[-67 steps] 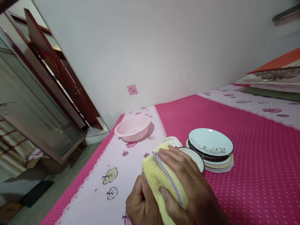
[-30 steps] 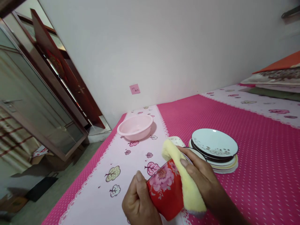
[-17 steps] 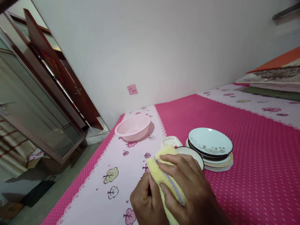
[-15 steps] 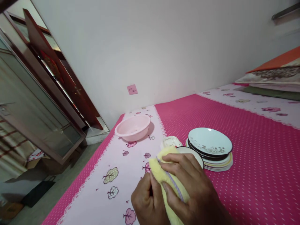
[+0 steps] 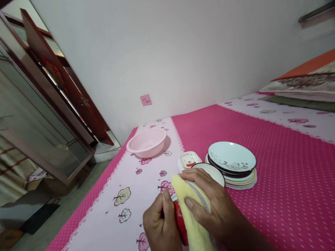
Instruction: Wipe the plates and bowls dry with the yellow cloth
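My left hand [image 5: 162, 221], low in the middle, is closed on a red vessel [image 5: 180, 219] with a pale rim and a light pattern; whether it is a cup or a bowl I cannot tell, as most of it is hidden. A yellow cloth [image 5: 190, 209] with a lilac edge is gripped in my right hand [image 5: 209, 202] and pressed against the vessel's right side. Just beyond my fingers lies a white dark-rimmed plate [image 5: 210, 171]. Beside it are a small white squarish dish [image 5: 190, 158] and a stack of plates [image 5: 231, 157] with a floral one on top.
A pink basin [image 5: 146, 143] sits farther back on the pink and white patterned bedspread [image 5: 146, 195]. Folded bedding [image 5: 306, 87] is piled at the far right. The wall [image 5: 183, 55] closes off the back, and the bed's left edge drops to the floor.
My right hand and the cloth have shifted slightly down and right. The red vessel, covered by the cloth before, now shows between my hands, and the small dish is less covered.
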Available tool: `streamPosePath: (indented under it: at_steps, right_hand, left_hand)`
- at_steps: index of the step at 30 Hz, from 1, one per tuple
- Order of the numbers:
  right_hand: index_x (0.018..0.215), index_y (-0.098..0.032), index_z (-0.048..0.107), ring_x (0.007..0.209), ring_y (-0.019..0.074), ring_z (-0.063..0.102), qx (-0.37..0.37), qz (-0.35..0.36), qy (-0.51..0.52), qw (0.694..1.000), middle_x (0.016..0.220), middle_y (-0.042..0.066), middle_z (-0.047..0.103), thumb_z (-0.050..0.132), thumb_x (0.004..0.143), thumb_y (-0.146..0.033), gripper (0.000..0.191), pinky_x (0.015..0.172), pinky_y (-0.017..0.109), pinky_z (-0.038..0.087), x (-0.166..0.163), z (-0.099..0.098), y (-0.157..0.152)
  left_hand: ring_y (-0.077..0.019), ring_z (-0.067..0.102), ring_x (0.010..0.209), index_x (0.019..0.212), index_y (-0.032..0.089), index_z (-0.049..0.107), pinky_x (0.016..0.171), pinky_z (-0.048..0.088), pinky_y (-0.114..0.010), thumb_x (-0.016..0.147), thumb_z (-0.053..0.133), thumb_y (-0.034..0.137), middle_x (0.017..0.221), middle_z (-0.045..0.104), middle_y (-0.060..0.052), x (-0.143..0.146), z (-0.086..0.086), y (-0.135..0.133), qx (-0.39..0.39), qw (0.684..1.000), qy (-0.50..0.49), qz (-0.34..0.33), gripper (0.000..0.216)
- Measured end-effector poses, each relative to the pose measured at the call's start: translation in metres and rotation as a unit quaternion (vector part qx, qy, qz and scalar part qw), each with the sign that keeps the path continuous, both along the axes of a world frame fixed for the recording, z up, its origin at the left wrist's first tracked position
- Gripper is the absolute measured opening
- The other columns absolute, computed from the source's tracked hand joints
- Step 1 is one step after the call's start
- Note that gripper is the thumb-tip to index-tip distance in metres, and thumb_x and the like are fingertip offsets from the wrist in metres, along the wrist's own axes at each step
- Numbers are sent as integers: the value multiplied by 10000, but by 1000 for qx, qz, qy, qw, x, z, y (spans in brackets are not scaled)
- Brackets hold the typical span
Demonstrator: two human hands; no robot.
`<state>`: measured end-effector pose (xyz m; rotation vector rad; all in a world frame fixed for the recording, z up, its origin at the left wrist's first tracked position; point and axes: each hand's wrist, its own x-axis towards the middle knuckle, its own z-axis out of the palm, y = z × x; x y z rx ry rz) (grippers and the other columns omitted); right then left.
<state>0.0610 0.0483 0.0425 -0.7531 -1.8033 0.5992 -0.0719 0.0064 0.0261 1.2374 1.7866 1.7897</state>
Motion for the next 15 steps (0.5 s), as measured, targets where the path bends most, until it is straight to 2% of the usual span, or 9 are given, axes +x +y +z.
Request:
streamPosePath:
  at_steps: [7, 12, 15]
  right_hand:
    - [1149, -268, 667, 1068, 267, 658, -109, 30, 45, 993, 1102, 36, 721, 549, 908, -414, 306, 917, 400, 508, 7, 5, 3]
    - [1214, -272, 674, 1165, 330, 614, -173, 10, 58, 983, 1197, 65, 712, 546, 914, -573, 443, 978, 462, 476, 10, -4, 6]
    - [1204, -254, 665, 1138, 323, 623, -186, 24, 83, 979, 1161, 69, 714, 560, 911, -573, 446, 974, 451, 471, 8, -8, 8]
  left_hand:
    - [-118, 274, 532, 581, 236, 366, 498, 293, -263, 877, 638, 635, 539, 327, 60, -7, -1, 2, 4, 993, -121, 10, 567]
    - [-103, 320, 475, 567, 211, 453, 440, 321, -240, 816, 693, 678, 490, 419, 52, -15, -3, 6, 20, 976, -216, -27, 581]
    - [-96, 336, 463, 570, 209, 458, 429, 343, -231, 769, 750, 661, 488, 422, 61, -14, 1, 5, 25, 961, -275, -27, 574]
